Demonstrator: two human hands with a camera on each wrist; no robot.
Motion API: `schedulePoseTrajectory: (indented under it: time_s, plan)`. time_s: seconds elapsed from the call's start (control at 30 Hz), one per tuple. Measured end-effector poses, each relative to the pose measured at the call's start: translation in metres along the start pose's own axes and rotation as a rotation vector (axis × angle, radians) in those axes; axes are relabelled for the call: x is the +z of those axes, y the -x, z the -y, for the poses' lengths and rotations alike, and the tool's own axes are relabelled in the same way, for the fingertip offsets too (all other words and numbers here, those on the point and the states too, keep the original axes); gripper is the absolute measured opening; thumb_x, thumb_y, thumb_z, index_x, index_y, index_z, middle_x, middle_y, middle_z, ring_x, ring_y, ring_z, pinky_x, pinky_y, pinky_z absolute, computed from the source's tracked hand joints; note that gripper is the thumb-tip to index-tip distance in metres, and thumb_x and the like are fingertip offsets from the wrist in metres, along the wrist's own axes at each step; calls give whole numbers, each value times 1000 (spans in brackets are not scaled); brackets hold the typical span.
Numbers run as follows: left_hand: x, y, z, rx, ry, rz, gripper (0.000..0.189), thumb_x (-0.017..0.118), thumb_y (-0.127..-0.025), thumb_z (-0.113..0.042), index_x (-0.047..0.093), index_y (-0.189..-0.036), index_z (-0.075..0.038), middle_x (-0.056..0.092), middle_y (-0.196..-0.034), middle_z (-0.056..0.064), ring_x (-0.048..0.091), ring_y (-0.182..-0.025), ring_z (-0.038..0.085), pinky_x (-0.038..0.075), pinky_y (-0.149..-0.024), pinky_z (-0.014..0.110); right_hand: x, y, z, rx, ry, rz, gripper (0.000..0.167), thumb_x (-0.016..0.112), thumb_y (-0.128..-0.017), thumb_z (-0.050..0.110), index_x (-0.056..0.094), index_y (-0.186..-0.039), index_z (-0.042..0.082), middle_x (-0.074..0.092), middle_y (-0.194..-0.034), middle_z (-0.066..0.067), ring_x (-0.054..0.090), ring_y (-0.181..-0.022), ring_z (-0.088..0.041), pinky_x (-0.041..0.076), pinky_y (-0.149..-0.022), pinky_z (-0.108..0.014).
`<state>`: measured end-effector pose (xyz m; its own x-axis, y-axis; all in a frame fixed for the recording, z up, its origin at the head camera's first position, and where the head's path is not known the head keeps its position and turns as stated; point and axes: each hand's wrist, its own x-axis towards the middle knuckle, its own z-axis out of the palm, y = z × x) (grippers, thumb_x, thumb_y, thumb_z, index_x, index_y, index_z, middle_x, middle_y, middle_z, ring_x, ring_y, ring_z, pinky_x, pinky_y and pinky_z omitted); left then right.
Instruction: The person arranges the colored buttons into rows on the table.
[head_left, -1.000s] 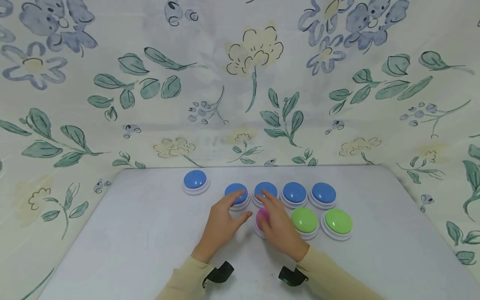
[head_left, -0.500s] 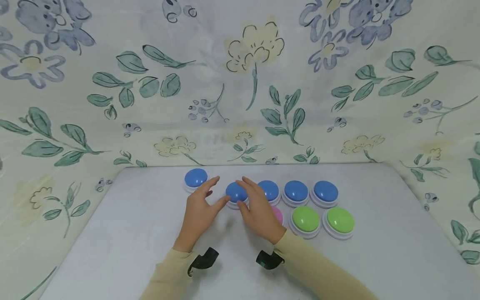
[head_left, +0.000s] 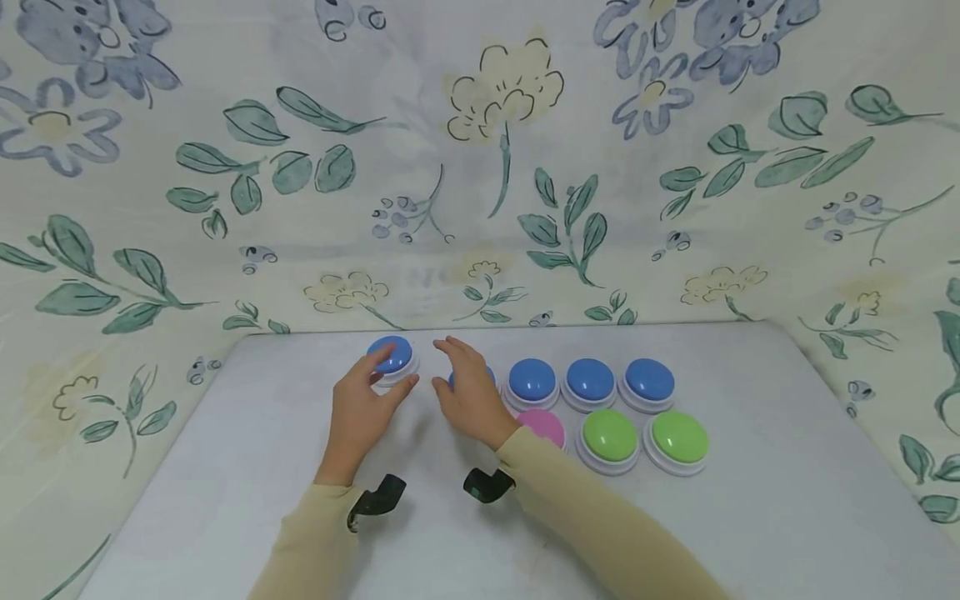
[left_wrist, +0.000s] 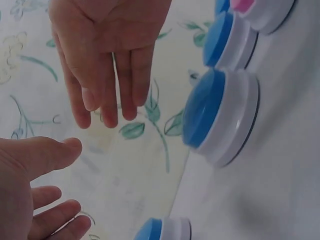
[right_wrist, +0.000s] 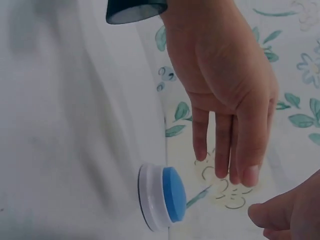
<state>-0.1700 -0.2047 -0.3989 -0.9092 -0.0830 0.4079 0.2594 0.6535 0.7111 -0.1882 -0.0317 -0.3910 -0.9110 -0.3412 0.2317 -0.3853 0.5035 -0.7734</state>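
Note:
My left hand (head_left: 360, 425) hovers near the blue push button (head_left: 389, 353) at the far left, its fingers overlapping that button in the head view. My right hand (head_left: 476, 404) is in the air with fingers extended, partly hiding a second blue button (left_wrist: 205, 107). Nothing is between the fingers of either hand. In the left wrist view the two hands face each other, apart. The right wrist view shows one blue button on its white base (right_wrist: 155, 197), beside and apart from the right hand.
Three more blue buttons (head_left: 589, 379) continue the back row to the right. In front of them sit a pink button (head_left: 543, 427), partly behind the right sleeve, and two green buttons (head_left: 610, 435). A floral cloth (head_left: 420, 250) hangs behind the white table (head_left: 225, 467).
Both hands have moved left, from around the pink button and second blue button toward the far-left blue button. The pink button has come back into view. The buttons stay in their places.

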Motion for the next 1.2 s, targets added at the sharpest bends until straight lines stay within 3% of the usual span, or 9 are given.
schedulePoseTrajectory:
  time_s: [0.43,0.73,1.03,1.2]
  plan:
    - [-12,-15,28,-31,-60,31,58,78,-89,-14,54,-138,8,57,-138,26,54,-128,41,50,-101,55,19,-37,1,20,62,113,54,60,-100,11,42,-150,1,44,-154,-14,39,-144,-28,33,-119,-39]
    - [-23,-31,54,-45,-121,179,64,74,-92,-18,47,-144,8,51,-144,26,50,-131,44,48,-103,57,29,-69,0,24,86,214,61,61,-101,17,35,-154,3,39,-158,-11,35,-146,-23,28,-121,-33]
    - [-24,-44,67,-115,-123,310,70,71,-95,-20,37,-151,5,42,-152,27,41,-139,43,43,-109,55,46,-85,-3,170,66,272,62,62,-101,19,34,-156,7,41,-158,-8,39,-144,-22,33,-118,-34]
    - [-21,-51,72,-125,-128,364,73,69,-95,-20,33,-152,7,38,-153,29,38,-140,45,41,-111,55,56,-89,-2,195,64,275,64,64,-100,17,35,-155,5,43,-156,-10,42,-142,-24,36,-117,-35]
